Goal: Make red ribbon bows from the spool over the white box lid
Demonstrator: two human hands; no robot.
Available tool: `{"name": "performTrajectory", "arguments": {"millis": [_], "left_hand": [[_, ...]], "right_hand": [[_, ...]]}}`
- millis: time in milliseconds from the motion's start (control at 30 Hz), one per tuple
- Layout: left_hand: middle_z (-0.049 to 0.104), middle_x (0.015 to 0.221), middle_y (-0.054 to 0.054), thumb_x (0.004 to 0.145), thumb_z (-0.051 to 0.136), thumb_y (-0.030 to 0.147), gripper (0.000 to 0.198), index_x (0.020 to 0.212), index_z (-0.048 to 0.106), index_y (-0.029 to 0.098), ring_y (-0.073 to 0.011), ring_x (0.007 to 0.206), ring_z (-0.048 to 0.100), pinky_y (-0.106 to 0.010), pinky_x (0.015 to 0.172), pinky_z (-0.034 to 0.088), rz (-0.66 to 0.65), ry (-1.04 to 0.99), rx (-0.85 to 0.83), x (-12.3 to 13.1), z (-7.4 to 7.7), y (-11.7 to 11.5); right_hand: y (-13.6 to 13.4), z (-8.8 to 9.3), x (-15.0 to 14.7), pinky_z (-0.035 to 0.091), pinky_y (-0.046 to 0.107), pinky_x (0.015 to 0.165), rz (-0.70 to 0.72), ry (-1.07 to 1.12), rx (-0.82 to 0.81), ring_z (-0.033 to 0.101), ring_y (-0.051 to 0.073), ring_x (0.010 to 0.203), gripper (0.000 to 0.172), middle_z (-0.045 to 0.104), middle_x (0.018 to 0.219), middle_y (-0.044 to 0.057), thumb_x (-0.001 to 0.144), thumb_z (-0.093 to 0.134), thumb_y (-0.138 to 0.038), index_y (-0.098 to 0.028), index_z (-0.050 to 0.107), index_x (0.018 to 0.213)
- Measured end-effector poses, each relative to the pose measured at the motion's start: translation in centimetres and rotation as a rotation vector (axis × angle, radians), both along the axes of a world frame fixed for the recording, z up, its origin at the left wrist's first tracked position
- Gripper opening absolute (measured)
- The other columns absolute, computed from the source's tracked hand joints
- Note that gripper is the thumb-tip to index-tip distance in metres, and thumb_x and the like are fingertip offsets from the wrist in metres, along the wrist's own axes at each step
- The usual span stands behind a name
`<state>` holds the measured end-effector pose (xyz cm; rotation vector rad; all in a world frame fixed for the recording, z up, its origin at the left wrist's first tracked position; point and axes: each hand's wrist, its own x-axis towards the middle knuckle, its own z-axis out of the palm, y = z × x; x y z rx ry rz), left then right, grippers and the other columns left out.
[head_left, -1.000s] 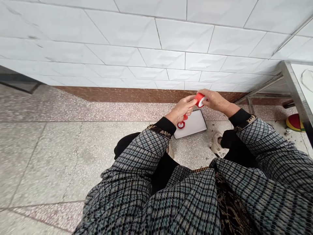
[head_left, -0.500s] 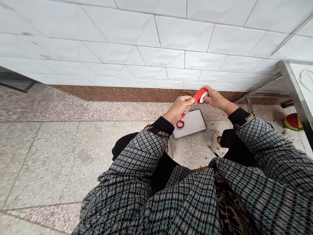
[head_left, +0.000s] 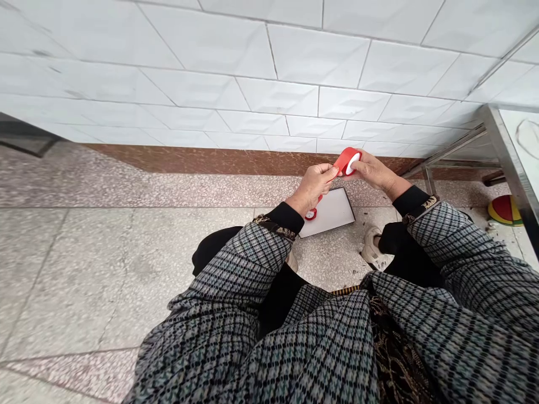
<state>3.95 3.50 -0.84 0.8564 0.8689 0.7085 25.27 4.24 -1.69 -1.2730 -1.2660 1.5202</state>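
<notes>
My right hand (head_left: 370, 168) grips a roll of red ribbon (head_left: 347, 160) on a white core, with the thumb at the core's hole. A short red length runs from the roll to my left hand (head_left: 315, 184), whose thumb and fingers pinch it. Below my left hand, a smaller red roll with a white centre (head_left: 311, 214) shows in part; a bit of red hangs just above it, and my hand and wrist hide the rest. Beneath both hands a shallow white tray with a dark rim (head_left: 332, 212) lies on the floor.
A white tiled wall (head_left: 248, 95) with a brown skirting (head_left: 189, 160) rises in front. On the right stands a metal-framed table (head_left: 501, 157), with a red, yellow and green ball (head_left: 504, 210) under it. My shoes (head_left: 370, 245) flank the tray.
My left hand has moved slightly right and closer to the roll, so the red stretch between the hands is shorter. The roll has turned a little in my right hand.
</notes>
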Motion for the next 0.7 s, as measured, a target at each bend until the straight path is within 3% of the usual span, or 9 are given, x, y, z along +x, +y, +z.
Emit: {"name": "performTrajectory", "arguments": {"millis": [300,567,700], "left_hand": [[0.027,0.050,0.013,0.108,0.071,0.027,0.034,0.076,0.063,0.016,-0.0021,0.042,0.017,-0.018,0.045,0.013,0.019,0.013,-0.082,0.5,0.4,0.0],[0.027,0.049,0.013,0.108,0.072,0.030,0.039,0.073,0.062,0.015,-0.0020,0.041,0.016,-0.019,0.045,0.012,0.029,0.016,-0.087,0.4,0.2,-0.1],[0.031,0.052,0.013,0.103,0.078,0.026,0.032,0.080,0.059,0.017,-0.0014,0.041,0.018,-0.019,0.044,0.013,0.059,-0.012,-0.116,0.6,-0.1,-0.3]], "right_hand": [[-0.4,0.9,-1.2,0.068,0.052,0.103,0.012,0.097,-0.078,0.073,0.025,0.101,0.033,0.078,0.098,0.005,0.074,0.078,-0.030,-0.023,0.065,0.104],[-0.2,0.0,-1.3,0.068,0.056,0.105,-0.046,0.234,-0.106,0.075,0.024,0.092,0.033,0.080,0.099,0.006,0.075,0.082,-0.028,-0.021,0.068,0.104],[-0.4,0.0,-1.5,0.068,0.058,0.104,-0.045,0.301,-0.156,0.076,0.028,0.103,0.027,0.081,0.100,0.009,0.077,0.083,-0.027,-0.021,0.070,0.100]]}}
